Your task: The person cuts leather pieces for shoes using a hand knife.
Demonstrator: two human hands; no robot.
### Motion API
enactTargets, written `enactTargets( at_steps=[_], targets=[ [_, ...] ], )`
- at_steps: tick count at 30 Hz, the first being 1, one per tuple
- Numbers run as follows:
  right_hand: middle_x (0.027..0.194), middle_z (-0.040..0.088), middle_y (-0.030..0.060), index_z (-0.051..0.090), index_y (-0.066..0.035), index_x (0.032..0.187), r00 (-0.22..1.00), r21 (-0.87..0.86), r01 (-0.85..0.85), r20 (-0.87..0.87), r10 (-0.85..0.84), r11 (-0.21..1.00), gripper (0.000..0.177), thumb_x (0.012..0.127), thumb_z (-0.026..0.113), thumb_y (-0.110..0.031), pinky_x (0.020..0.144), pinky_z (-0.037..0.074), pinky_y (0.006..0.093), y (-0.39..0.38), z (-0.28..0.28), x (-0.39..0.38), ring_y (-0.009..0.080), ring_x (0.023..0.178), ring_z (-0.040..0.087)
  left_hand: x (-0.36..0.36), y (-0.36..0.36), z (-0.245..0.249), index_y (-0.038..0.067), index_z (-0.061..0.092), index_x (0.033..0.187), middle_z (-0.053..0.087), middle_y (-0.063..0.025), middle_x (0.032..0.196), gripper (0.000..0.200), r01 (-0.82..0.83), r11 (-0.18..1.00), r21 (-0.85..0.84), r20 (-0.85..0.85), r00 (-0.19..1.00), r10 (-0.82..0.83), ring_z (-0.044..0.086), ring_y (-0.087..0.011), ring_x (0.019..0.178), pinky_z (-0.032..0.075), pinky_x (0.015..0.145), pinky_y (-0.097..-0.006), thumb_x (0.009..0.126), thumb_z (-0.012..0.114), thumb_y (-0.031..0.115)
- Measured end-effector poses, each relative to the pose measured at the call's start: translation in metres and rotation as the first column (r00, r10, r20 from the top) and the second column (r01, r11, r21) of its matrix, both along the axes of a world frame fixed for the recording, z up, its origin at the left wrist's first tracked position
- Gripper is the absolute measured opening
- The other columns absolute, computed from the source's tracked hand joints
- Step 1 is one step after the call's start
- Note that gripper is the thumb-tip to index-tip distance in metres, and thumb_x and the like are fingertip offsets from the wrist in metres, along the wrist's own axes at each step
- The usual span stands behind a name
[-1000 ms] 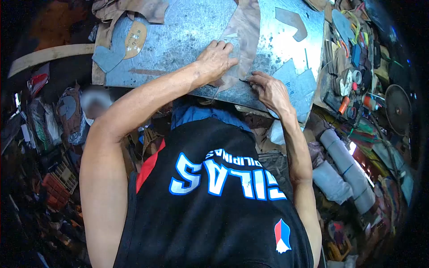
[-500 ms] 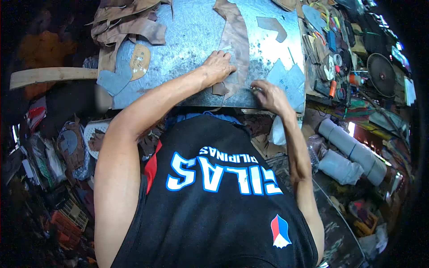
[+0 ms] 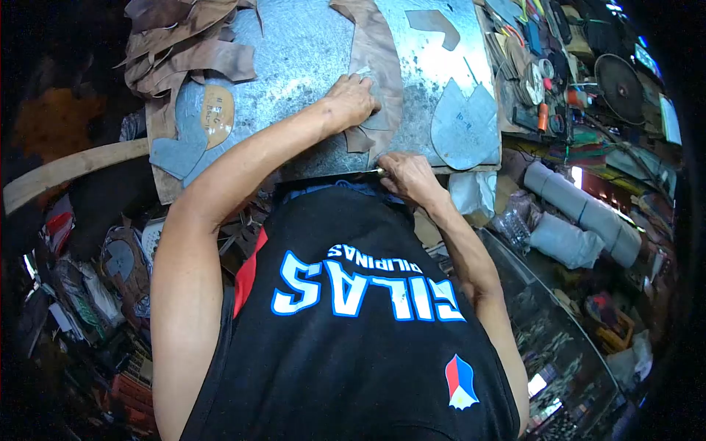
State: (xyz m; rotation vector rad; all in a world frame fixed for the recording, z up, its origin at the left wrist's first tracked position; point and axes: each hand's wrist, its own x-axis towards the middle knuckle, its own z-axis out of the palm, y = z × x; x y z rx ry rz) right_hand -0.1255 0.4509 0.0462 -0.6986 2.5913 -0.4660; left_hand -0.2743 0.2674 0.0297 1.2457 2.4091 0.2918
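My left hand (image 3: pixel 351 101) presses down with bent fingers on the left side of a long brown leather piece (image 3: pixel 382 66). A greyish flat piece (image 3: pixel 376 119) partly shows beside and under these fingers. At the near table edge, just below the leather's end, my right hand (image 3: pixel 409 178) is closed around a slim tool (image 3: pixel 381 171). Only its pale metallic end shows clearly, pointing left; the rest is hidden in the hand. A small brown leather scrap (image 3: pixel 358 140) lies below my left hand.
The metal-topped table (image 3: pixel 294 51) bears stacked leather (image 3: pixel 213 59) at left, a tan oval pattern (image 3: pixel 218 114) and grey patterns (image 3: pixel 465 125) at right. Tools and an orange-handled item (image 3: pixel 543 116) crowd the right side. A wooden plank (image 3: pixel 73 173) juts out left; wrapped rolls (image 3: pixel 581 213) lie lower right.
My right hand has moved left and down to the near table edge, its tool end now showing. My left hand stays on the leather. The whole view has shifted slightly.
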Motion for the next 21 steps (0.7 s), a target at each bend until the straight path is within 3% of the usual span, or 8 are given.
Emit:
enactTargets(
  at_steps=[4,6,8,9,12,13,17,21],
  targets=[
    [0.084,0.060,0.0137,0.057,-0.005,0.097,0.971,0.020,0.221,0.086,-0.222,0.975,0.031,0.073,0.073,-0.015,0.069,0.050,0.0474,0.017,0.021,0.032,0.0372,0.081,0.062,-0.009,0.001,-0.004,0.024,0.070,0.120,0.057,-0.0174,0.115,0.039,0.017,1.000,-0.009,0.029,0.999,-0.016,0.054,-0.0349,0.109,0.043,0.097,-0.0455,0.091,0.046,0.014],
    [0.091,0.061,0.0133,0.059,-0.007,0.110,0.959,-0.063,0.282,0.062,-0.278,0.957,0.039,0.073,0.073,-0.013,0.069,0.050,0.0455,0.013,0.025,0.037,0.0363,0.083,0.062,-0.013,0.004,-0.009,0.024,0.070,0.120,0.057,-0.0172,0.115,0.039,0.041,0.999,-0.024,0.043,0.998,-0.040,0.054,-0.0344,0.109,0.043,0.097,-0.0452,0.092,0.044,0.015],
    [0.107,0.059,0.0131,0.057,-0.013,0.124,0.959,0.016,0.280,0.052,-0.280,0.960,0.053,0.073,0.073,-0.013,0.070,0.052,0.0438,0.001,0.030,0.029,0.0359,0.085,0.064,-0.019,0.005,-0.011,0.021,0.076,0.104,0.057,-0.0181,0.122,0.028,0.021,0.998,0.059,0.102,0.994,-0.027,0.053,-0.0353,0.116,0.040,0.099,-0.0440,0.089,0.053,0.024],
    [0.130,0.053,0.0129,0.054,-0.018,0.131,0.980,-0.047,0.196,-0.013,-0.197,0.979,0.057,0.076,0.071,-0.012,0.071,0.054,0.0432,-0.007,0.026,0.021,0.0353,0.088,0.065,-0.023,0.008,-0.006,0.025,0.071,0.120,0.056,-0.0175,0.120,0.044,0.081,0.994,-0.067,0.086,0.993,-0.075,0.054,-0.0323,0.108,0.042,0.099,-0.0435,0.094,0.035,0.018],
    [0.142,0.048,0.0122,0.055,-0.018,0.130,0.992,-0.057,-0.042,-0.121,0.035,0.997,0.059,0.073,0.068,-0.006,0.076,0.056,0.0425,-0.026,0.015,-0.006,0.0321,0.095,0.066,-0.026,0.010,0.000,0.024,0.070,0.121,0.056,-0.0181,0.123,0.045,0.081,0.992,-0.093,0.134,0.989,-0.068,0.054,-0.0331,0.109,0.041,0.101,-0.0429,0.094,0.035,0.016],
    [0.148,0.044,0.0132,0.056,-0.016,0.126,0.997,-0.037,-0.074,-0.027,0.073,0.997,0.053,0.075,0.064,-0.005,0.079,0.056,0.0426,-0.028,0.019,-0.015,0.0310,0.101,0.065,-0.026,0.009,0.002,0.024,0.070,0.121,0.056,-0.0181,0.123,0.045,0.080,0.991,-0.104,0.127,0.990,-0.066,0.054,-0.0331,0.109,0.041,0.101,-0.0429,0.094,0.035,0.016],
    [0.137,0.053,0.0119,0.058,-0.012,0.117,0.987,-0.101,-0.159,-0.042,0.155,0.982,0.041,0.076,0.063,-0.007,0.077,0.055,0.0415,-0.004,0.003,-0.014,0.0305,0.096,0.065,-0.023,0.008,0.005,0.023,0.070,0.121,0.056,-0.0183,0.123,0.045,0.049,0.997,-0.059,0.127,0.991,-0.041,0.054,-0.0335,0.109,0.041,0.101,-0.0430,0.094,0.036,0.014],
    [0.110,0.060,0.0082,0.058,-0.010,0.106,0.972,-0.170,-0.203,-0.151,0.178,0.964,0.031,0.076,0.064,-0.006,0.071,0.054,0.0406,0.001,-0.009,-0.013,0.0299,0.085,0.064,-0.022,0.010,0.008,0.021,0.072,0.118,0.056,-0.0188,0.120,0.042,0.046,0.996,-0.080,0.134,0.990,-0.035,0.055,-0.0340,0.108,0.042,0.100,-0.0426,0.093,0.039,0.015]
  ],
)
